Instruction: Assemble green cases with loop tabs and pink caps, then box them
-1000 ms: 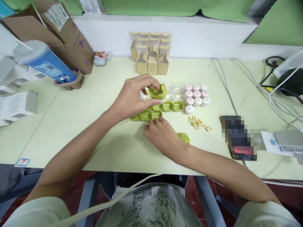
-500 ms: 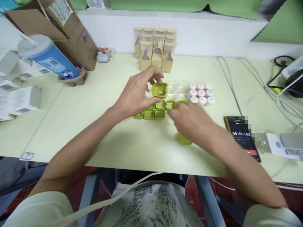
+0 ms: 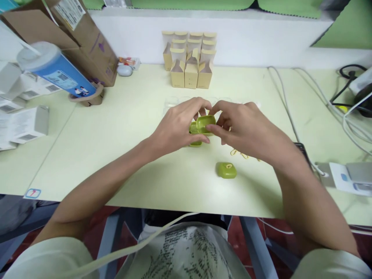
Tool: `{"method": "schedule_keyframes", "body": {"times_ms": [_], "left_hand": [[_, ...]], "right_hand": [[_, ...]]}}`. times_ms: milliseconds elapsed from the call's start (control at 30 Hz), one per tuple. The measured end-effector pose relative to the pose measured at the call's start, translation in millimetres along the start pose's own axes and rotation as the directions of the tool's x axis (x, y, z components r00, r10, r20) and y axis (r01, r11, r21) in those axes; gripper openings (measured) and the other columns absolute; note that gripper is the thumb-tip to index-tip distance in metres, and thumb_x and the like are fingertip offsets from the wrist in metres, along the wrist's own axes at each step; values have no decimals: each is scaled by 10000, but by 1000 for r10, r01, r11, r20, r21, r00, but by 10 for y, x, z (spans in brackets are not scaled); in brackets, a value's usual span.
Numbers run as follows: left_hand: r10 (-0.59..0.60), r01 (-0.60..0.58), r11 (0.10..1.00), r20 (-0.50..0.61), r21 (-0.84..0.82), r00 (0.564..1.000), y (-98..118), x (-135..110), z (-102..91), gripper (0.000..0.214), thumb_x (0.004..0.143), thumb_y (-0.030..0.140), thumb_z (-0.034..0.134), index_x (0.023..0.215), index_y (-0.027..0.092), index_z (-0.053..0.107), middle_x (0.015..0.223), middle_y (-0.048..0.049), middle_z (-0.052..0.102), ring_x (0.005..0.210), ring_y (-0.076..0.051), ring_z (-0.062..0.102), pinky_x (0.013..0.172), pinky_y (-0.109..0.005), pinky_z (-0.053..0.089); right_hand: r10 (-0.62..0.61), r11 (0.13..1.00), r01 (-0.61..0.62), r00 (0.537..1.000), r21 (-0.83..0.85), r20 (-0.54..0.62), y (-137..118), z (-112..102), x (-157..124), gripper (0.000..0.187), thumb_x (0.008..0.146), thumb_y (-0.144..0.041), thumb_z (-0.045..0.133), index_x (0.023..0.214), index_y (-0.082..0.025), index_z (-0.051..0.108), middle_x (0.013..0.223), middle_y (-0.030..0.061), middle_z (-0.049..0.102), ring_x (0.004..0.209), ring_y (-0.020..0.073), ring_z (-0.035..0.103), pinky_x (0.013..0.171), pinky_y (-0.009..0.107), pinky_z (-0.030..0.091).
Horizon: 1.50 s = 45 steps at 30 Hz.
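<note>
A small green case shell [image 3: 205, 121], hollow side toward me, is held up above the table between both hands. My left hand [image 3: 183, 124] grips its left side, with the fingers above and the thumb below. At the other side is my right hand [image 3: 241, 126], fingers curled and the thumb pressed into the shell's hollow. Just behind and below it, more green shells [image 3: 195, 143] show partly past my fingers. Nearer me lies a green case [image 3: 227, 171] with a pale ring-shaped loop on top. Yellow loops [image 3: 238, 153] lie below my right wrist.
Clear plastic pieces [image 3: 171, 101] show behind my hands. Open tan cartons [image 3: 190, 73] stand against the wall. On the left are a blue cup [image 3: 69, 77], a cardboard box [image 3: 99, 54] and white boxes [image 3: 27, 124]. A phone [image 3: 302, 151], partly hidden, and cables [image 3: 286, 100] lie right.
My right hand has moved up and left to the shell in my left hand. That shell has come slightly lower and right. The green case and yellow loops are now uncovered.
</note>
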<state>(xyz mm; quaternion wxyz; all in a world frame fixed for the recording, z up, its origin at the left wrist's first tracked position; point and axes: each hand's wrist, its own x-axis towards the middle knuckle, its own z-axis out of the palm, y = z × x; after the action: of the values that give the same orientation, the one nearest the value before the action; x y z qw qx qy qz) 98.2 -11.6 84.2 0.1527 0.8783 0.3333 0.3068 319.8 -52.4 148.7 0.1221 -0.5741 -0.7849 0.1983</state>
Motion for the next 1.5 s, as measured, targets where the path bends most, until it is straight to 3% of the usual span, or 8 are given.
{"method": "schedule_keyframes", "body": {"times_ms": [100,200,333,433,533,667,900,1500], "left_hand": [[-23,20,999,94,33,995,57,3,-100,623,953,621,838,1381,239,596,1246,-82,762,1068,-244,759,919,-382,629],[-216,147,950,239,274,947,105,-10,-425,648,972,532,816,1495,244,566,1402,-134,699,1094,-301,769,984,-445,619],[-581,354,766,342,537,738,80,-49,-759,993,930,481,810,1747,314,270,1677,-231,461,1030,-339,793,950,-469,627],[-651,357,741,477,568,591,1,-52,-712,1301,861,488,847,1807,340,-33,1799,-272,290,1154,-382,787,1010,-458,617],[-647,349,756,553,554,525,-54,-45,-561,1419,826,415,860,1794,343,-176,1870,-293,116,1284,-418,755,1069,-455,599],[-647,368,759,558,537,520,-55,-57,-470,1436,825,300,860,1783,384,-206,1893,-288,-47,1277,-399,769,1064,-445,607],[-639,375,767,566,520,521,-49,-68,-475,1358,872,164,807,1788,372,-174,1887,-295,-79,1282,-341,768,1073,-396,606],[-627,333,768,536,546,565,83,-45,-437,1023,960,372,723,1787,265,129,1822,-354,211,1192,-408,802,962,-458,633]], "right_hand": [[72,996,-69,996,-49,52,-12,57,41,155,1024,-182,633,1139,-195,736,787,53,735,706,237,688,674,343,471],[237,966,-210,951,-151,196,28,113,97,152,988,-82,589,1009,-146,726,885,127,751,617,204,673,575,331,427],[345,927,-268,885,-263,312,50,245,191,219,962,-13,566,1094,-93,722,1083,221,767,657,219,733,577,347,450],[357,926,-292,882,-237,307,28,320,221,302,995,-29,554,1274,-79,658,1082,212,771,672,233,758,594,347,481],[358,933,-319,873,-167,331,0,331,207,279,1060,-80,507,1328,-85,586,1130,219,760,648,222,760,531,335,457],[359,933,-341,867,-114,346,1,323,199,201,1077,-63,457,1220,-120,588,1162,210,742,627,195,763,478,311,411],[361,928,-372,871,-33,333,34,375,236,196,1068,-21,446,1130,-157,573,981,142,762,711,201,799,495,273,411],[243,953,-173,925,-248,292,4,178,116,175,1059,-127,476,1101,-171,641,983,140,754,705,209,698,586,332,371]]}}
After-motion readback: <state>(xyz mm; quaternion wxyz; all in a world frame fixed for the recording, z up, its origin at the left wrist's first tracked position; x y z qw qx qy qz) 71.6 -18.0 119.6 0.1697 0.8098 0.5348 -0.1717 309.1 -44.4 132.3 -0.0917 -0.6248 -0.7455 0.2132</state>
